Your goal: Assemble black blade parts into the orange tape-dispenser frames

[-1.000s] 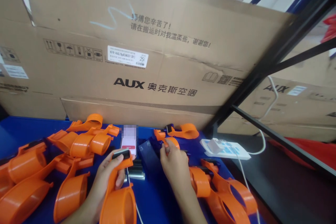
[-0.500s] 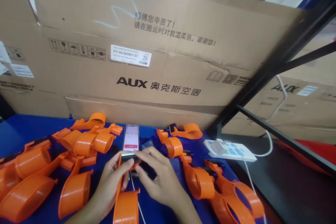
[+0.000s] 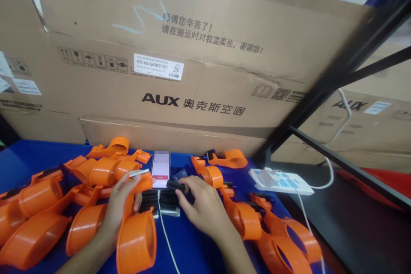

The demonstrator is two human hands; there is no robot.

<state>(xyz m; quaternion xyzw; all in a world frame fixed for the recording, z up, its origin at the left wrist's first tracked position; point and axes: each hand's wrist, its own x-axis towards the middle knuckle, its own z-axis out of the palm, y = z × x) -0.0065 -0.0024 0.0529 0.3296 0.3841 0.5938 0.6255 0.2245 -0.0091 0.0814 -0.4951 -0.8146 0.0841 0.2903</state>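
Observation:
My left hand [image 3: 116, 205] is closed around the arm of an orange plastic ring-ended holder [image 3: 136, 242]. The holder's wide ring hangs down toward me, and a thin silvery strip shows at its upper end. Between the thumb and fingers of my right hand [image 3: 204, 205] is a short black bar [image 3: 175, 186], apart from the holder. Below it, more black bars [image 3: 170, 199] with pale metallic edges lie on the blue surface [image 3: 183, 244], on both sides of a white cable [image 3: 167, 239].
Beyond my hands lies a phone [image 3: 160, 171] with a lit screen. Similar orange holders [image 3: 41, 235] crowd the left; several [image 3: 250, 222] with black parts lie right. A power strip [image 3: 279, 182] sits at the right edge, beside a black rack post [image 3: 302, 107]. A cardboard box [image 3: 199, 85] stands behind.
My hands have moved apart. The left has carried the orange holder left; the right now holds the black bar away from it, uncovering the black bars on the surface.

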